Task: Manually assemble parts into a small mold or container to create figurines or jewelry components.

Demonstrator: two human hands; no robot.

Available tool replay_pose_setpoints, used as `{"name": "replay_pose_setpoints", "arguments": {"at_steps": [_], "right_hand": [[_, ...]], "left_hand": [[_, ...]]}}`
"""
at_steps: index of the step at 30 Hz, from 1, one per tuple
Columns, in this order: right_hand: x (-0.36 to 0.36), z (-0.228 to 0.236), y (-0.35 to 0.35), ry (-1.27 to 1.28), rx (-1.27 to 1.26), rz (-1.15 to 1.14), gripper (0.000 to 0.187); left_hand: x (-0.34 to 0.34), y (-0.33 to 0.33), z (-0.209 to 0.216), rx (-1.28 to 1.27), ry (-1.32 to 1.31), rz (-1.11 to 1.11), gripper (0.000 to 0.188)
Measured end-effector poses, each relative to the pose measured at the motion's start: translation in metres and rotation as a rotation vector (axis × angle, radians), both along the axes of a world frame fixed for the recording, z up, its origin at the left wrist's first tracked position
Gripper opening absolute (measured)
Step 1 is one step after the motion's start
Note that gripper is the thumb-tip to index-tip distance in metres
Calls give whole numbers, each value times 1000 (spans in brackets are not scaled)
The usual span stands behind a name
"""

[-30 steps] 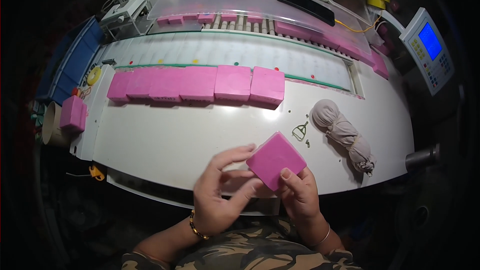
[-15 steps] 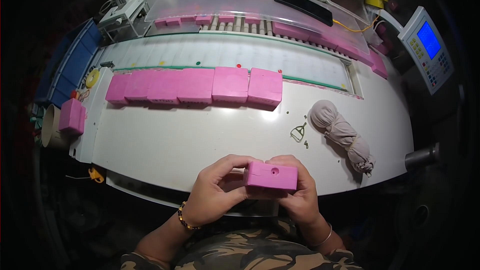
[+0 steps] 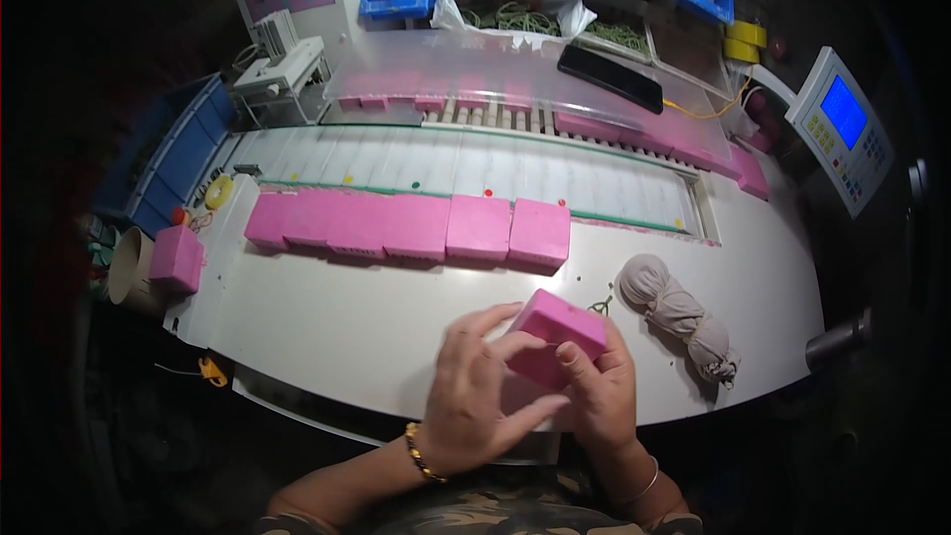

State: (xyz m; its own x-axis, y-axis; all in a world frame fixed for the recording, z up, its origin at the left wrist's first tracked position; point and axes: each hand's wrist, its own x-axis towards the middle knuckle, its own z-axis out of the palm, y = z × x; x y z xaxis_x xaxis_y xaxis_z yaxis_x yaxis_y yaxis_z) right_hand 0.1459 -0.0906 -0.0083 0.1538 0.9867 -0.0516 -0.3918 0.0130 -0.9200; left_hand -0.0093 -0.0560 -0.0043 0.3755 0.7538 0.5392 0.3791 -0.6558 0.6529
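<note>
Above the near edge of the table, my right hand grips a pink block, its thumb across the near face and its fingers behind the far right side. The block is tilted, one corner raised. My left hand is beside its left side with thumb and fingers spread apart; the index fingertip reaches the block's near face. Whether the other left fingers touch it is hidden. Farther off, a row of similar pink blocks lies along the table's back strip. Right of my hands lies a tied grey cloth bundle.
A white table spans the front. Behind the row runs a white-topped conveyor. A clear plastic cover bears a black phone. At right stands a control panel; at left, a blue crate and a lone pink block.
The block has turned and tilted up in my right hand. My left hand has loosened from it, thumb moving away. The whole view has shifted, so the table appears lower.
</note>
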Motion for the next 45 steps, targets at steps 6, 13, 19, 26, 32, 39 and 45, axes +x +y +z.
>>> {"name": "replay_pose_setpoints", "arguments": {"at_steps": [6, 13, 19, 26, 32, 39, 45], "right_hand": [[-8, 1, 0, 48, -9, 34, 36], [16, -5, -12, -162, 15, 107, 37], [39, -11, -25, -291, 5, -120, 29], [52, -9, -25, -342, 43, -200, 24], [77, 9, -20, -504, 161, -281, 21], [169, 40, -6, -836, 187, -553, 17], [265, 54, 24, -1154, 341, -720, 20]], "left_hand": [[-5, 30, 1, -40, -43, -77, 57], [-54, 154, -4, -339, -142, 280, 56], [-122, 246, -22, -133, 147, 622, 60], [-105, 274, -33, -118, 281, 641, 59], [-98, 239, -16, -1, 407, 644, 55], [-73, 114, -8, 255, 481, 170, 50], [-84, 64, -25, 185, 672, -275, 61]]}}
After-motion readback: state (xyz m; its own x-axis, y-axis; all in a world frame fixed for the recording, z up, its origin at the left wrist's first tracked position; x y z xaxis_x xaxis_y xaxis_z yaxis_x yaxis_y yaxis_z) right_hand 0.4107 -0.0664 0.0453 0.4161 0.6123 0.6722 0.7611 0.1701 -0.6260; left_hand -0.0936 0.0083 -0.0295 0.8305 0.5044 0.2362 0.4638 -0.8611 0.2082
